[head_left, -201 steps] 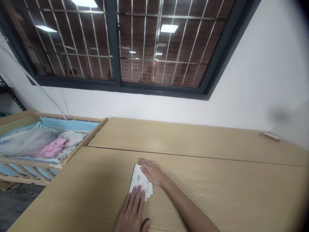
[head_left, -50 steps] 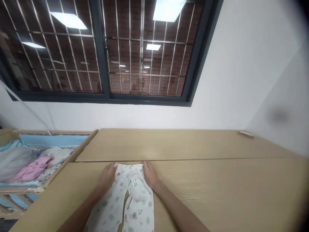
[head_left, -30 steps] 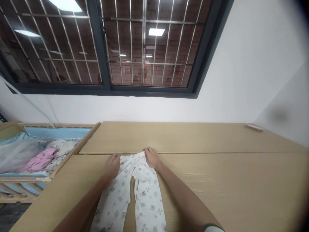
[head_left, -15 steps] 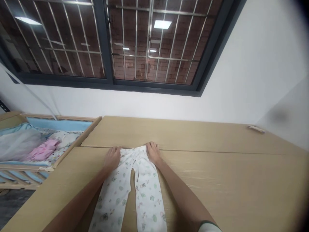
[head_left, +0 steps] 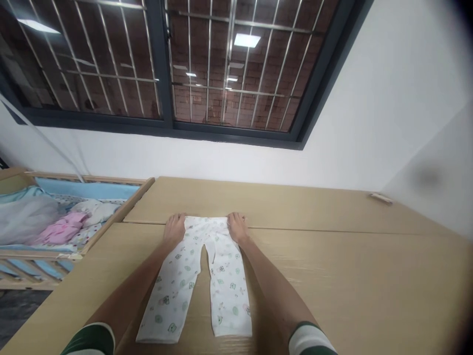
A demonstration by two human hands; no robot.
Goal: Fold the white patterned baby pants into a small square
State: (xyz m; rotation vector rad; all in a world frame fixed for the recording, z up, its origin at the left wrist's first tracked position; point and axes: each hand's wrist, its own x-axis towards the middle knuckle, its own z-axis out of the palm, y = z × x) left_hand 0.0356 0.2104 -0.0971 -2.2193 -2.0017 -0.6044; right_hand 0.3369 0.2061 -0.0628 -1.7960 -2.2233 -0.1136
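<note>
Small white trousers [head_left: 225, 276] with a green and pink animal print lie flat on the tan board surface [head_left: 332, 276], waistband at the far end and both legs spread toward me. At the left corner of the waistband, my left hand [head_left: 175, 229] has its fingers closed on the fabric. My right hand [head_left: 238, 228] grips the right corner in the same way. Between the two hands the waistband is stretched nearly straight, just past the seam in the boards. Both leg cuffs show in full.
To the left stands a wooden cot [head_left: 125, 207] with blue lining, holding pink cloth [head_left: 64, 228] and white bedding. A barred window [head_left: 236, 130] is set in the white wall behind. A small flat piece [head_left: 380, 198] lies at the back right.
Both hands have moved slightly forward, pulling the trousers away from me. The waistband is straighter, and the leg cuffs and both of my sleeve ends have come into view.
</note>
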